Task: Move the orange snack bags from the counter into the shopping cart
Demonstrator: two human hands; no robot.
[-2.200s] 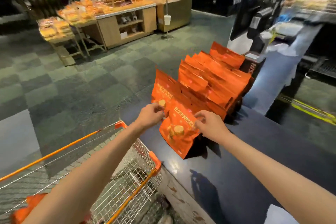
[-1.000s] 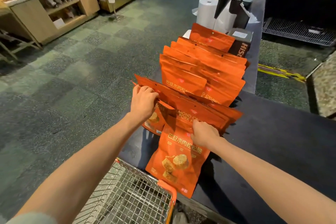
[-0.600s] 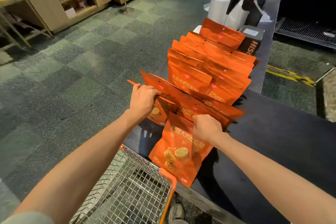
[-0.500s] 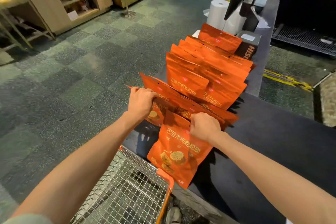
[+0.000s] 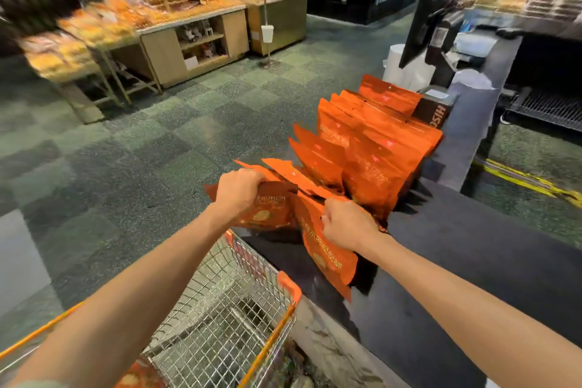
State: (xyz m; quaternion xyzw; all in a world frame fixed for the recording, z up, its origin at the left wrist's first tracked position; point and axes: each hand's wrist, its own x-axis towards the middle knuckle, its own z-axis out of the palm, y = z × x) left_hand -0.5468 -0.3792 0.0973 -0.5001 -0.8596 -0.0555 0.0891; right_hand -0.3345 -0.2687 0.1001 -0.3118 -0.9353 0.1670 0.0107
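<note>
A row of orange snack bags (image 5: 374,138) stands along the black counter (image 5: 472,255). My left hand (image 5: 237,190) grips the top of a bag (image 5: 271,208) at the row's near end, over the counter's left edge. My right hand (image 5: 346,224) grips the top of another bag (image 5: 330,258) that hangs down the counter's front edge. The wire shopping cart (image 5: 220,318) with orange trim sits just below both hands. An orange bag (image 5: 138,379) lies in the cart at the bottom edge of the view.
A black box (image 5: 436,110) and a white paper roll (image 5: 396,64) stand behind the bag row, beside a dark monitor (image 5: 422,19). Wooden bakery stands (image 5: 189,41) with bread are across the green tiled floor (image 5: 126,161). A yellow floor stripe (image 5: 529,183) runs right of the counter.
Both hands have closed tighter on their bags and lifted them toward me and the cart. The view has tilted up, showing more of the shop.
</note>
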